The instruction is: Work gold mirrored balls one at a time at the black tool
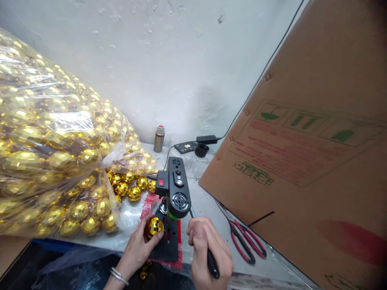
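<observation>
A shiny gold mirrored ball (156, 226) is gripped between the thumb and fingers of my left hand (139, 241), low over the black base plate (172, 245) of a small bench drill press. The press's black head (179, 189), with a red switch box (161, 182) on its left side, stands just beyond the ball and hides the tool under it. My right hand (208, 253) is wrapped round the black-gripped lever (213, 264), whose metal rod runs to the right side of the head. Red sheeting (180, 257) lies under the base.
Clear bags of gold balls (54, 161) fill the left, with several loose balls (134, 193) beside the press. Red-handled scissors (246, 241) lie to the right, below a large cardboard box (302, 141). A metal flask (159, 139), a black cup (201, 150) and a power adapter (207, 139) stand behind.
</observation>
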`<state>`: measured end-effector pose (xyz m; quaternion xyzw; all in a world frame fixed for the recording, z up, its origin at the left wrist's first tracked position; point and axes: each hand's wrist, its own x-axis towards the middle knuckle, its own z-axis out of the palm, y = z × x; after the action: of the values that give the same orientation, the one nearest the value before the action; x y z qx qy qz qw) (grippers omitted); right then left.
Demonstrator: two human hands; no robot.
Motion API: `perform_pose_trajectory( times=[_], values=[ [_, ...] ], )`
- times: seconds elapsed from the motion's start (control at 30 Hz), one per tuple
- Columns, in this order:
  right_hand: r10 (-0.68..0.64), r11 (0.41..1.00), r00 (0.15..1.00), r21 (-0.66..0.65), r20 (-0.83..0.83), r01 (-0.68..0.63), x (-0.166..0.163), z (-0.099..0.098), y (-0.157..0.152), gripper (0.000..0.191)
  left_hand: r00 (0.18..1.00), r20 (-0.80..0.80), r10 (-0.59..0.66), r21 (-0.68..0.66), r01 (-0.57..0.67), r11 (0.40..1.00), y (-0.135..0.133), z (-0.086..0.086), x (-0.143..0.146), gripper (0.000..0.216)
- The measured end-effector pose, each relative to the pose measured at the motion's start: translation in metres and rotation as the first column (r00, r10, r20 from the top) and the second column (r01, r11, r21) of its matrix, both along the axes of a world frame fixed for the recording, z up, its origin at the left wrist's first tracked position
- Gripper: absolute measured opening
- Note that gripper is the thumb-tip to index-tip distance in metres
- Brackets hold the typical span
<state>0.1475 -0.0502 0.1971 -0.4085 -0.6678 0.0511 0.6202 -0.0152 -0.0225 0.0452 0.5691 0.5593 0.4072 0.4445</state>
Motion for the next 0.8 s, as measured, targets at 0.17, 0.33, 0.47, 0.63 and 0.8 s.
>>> perform_pose_trajectory(
  times=[0.17, 0.33, 0.47, 0.63, 0.8],
  values=[
    [0.013, 1.000, 1.000, 0.025, 0.014, -0.014, 0.001, -0.005, -0.002, 0.026, 0.975, -0.219, -0.035, 0.200, 0.080, 0.977, 0.002, -0.006, 0.006, 0.052],
    [-0.014, 1.000, 0.998, -0.012, -0.063, 0.013, -0.004, -0.008, -0.005, 0.027, 0.958, -0.286, -0.006, 0.291, 0.093, 0.952, 0.005, -0.011, 0.015, 0.052],
    [-0.040, 0.999, 0.994, -0.022, -0.104, 0.038, -0.009, -0.008, -0.008, 0.029, 0.944, -0.330, -0.001, 0.291, 0.102, 0.951, 0.010, -0.004, 0.025, 0.043],
    [-0.073, 0.996, 0.990, -0.053, -0.121, 0.067, -0.012, -0.006, -0.009, 0.030, 0.910, -0.404, -0.090, 0.230, 0.197, 0.953, 0.017, 0.004, 0.030, 0.040],
    [-0.087, 0.996, 0.985, -0.046, -0.148, 0.081, -0.015, -0.006, -0.010, 0.031, 0.883, -0.430, -0.188, 0.170, 0.283, 0.944, 0.022, 0.005, 0.026, 0.047]
  ],
)
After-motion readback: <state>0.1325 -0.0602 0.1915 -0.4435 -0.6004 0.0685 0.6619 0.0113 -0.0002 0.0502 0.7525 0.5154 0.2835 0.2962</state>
